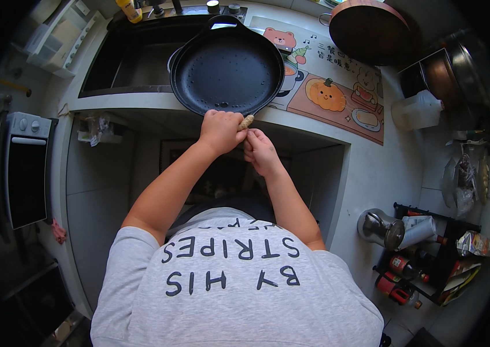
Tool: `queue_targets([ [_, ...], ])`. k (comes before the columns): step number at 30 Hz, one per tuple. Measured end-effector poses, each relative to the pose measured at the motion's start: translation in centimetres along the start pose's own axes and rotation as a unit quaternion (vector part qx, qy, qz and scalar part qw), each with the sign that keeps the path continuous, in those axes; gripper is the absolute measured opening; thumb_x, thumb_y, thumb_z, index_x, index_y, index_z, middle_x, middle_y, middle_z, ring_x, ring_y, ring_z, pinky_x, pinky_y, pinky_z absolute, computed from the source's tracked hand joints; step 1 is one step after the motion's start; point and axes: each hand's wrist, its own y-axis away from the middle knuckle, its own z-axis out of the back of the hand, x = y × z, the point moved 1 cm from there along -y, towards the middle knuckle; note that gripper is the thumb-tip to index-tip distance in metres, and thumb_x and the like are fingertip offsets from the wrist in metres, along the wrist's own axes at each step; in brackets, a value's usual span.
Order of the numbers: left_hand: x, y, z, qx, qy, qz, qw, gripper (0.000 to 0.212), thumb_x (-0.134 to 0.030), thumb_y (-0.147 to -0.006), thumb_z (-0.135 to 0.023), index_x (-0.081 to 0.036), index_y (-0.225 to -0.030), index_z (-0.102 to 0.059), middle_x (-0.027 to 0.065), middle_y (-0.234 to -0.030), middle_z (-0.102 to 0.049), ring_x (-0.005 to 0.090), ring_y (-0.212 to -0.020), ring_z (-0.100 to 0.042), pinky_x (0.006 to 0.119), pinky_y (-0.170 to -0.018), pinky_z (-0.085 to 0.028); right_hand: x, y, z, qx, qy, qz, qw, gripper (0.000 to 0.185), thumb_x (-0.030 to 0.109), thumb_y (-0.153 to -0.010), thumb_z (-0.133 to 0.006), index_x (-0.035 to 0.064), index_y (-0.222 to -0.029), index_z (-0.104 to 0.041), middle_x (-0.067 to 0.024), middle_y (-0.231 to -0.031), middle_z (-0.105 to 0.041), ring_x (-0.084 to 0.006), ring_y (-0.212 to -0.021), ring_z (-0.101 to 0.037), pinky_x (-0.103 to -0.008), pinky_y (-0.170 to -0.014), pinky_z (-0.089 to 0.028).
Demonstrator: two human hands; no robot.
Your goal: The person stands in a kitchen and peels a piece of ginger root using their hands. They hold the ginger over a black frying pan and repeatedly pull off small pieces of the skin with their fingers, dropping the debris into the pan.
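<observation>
A round black pan (227, 71), seemingly cast iron, extends over the counter's front edge beside the sink. Its inside is dotted with water drops, and a loop handle shows at its far end. My left hand (222, 130) is closed at the pan's near edge, covering whatever grip is there. Beside its thumb a tan, ridged piece like wound cord (246, 122) sticks out. My right hand (262, 150) has its fingers curled just below that piece, close to the left thumb. Whether it pinches something is hidden.
The dark sink (141, 65) lies left of the pan. A patterned mat (336, 104) covers the counter at right, near a large round wooden board (368, 32) and a plastic jug (416, 110). A metal pot (379, 227) and a bottle rack (427, 260) stand farther right.
</observation>
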Motion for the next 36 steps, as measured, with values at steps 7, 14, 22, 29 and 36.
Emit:
queue_targets([
  [7, 0.0, 0.3, -1.5, -0.117, -0.042, -0.029, 0.992, 0.019, -0.028, -0.073, -0.067, -0.013, -0.079, -0.057, 0.0038, -0.075, -0.063, 0.0241, -0.076, -0.061, 0.038, -0.078, -0.039, -1.7, -0.9, 2.1, -0.145, 0.364, 0.289, 0.874, 0.028, 0.015, -0.095, -0.05, 0.002, -0.119, -0.055, -0.0059, -0.102, -0.057, -0.0104, -0.084, -0.053, -0.0249, -0.076, -0.046],
  [14, 1.5, 2.6, 1.9, -0.092, 0.069, -0.074, 0.991, 0.05, -0.024, -0.074, -0.072, -0.013, -0.118, -0.052, 0.0073, -0.116, -0.054, 0.0282, -0.116, -0.045, 0.042, -0.1, -0.033, 1.0, 1.8, 0.9, -0.136, 0.276, 0.223, 0.925, 0.033, 0.014, -0.093, -0.053, 0.0026, -0.124, -0.052, -0.0013, -0.098, -0.057, -0.0061, -0.079, -0.05, -0.0206, -0.069, -0.043],
  [22, 2.8, 3.1, 2.0, -0.119, 0.139, -0.063, 0.981, 0.028, -0.02, -0.082, -0.064, -0.011, -0.108, -0.061, 0.008, -0.112, -0.059, 0.0283, -0.112, -0.051, 0.04, -0.096, -0.037, 1.4, 1.2, -2.1, -0.037, 0.114, 0.146, 0.982, 0.028, 0.012, -0.094, -0.05, 0.0039, -0.121, -0.053, -0.0006, -0.093, -0.058, -0.0076, -0.072, -0.054, -0.019, -0.062, -0.043],
  [29, 0.6, 1.0, 1.6, -0.021, 0.09, -0.04, 0.995, 0.025, -0.026, -0.086, -0.054, -0.007, -0.084, -0.069, 0.0112, -0.076, -0.067, 0.0321, -0.077, -0.063, 0.044, -0.072, -0.047, 0.1, -1.2, -1.3, 0.052, -0.04, 0.075, 0.995, 0.015, 0.019, -0.097, -0.047, 0.0083, -0.106, -0.053, 0.0024, -0.083, -0.054, -0.0073, -0.066, -0.049, -0.0238, -0.06, -0.044],
  [36, 0.5, -0.6, 0.8, 0.035, 0.015, -0.01, 0.999, 0.04, -0.033, -0.09, -0.039, -0.008, -0.073, -0.065, 0.0128, -0.075, -0.067, 0.0332, -0.072, -0.063, 0.045, -0.069, -0.047, -0.3, -0.8, -1.3, -0.032, -0.01, 0.059, 0.998, 0.011, 0.019, -0.095, -0.047, 0.0105, -0.101, -0.051, 0.0047, -0.074, -0.045, -0.0047, -0.059, -0.039, -0.0216, -0.054, -0.035],
])
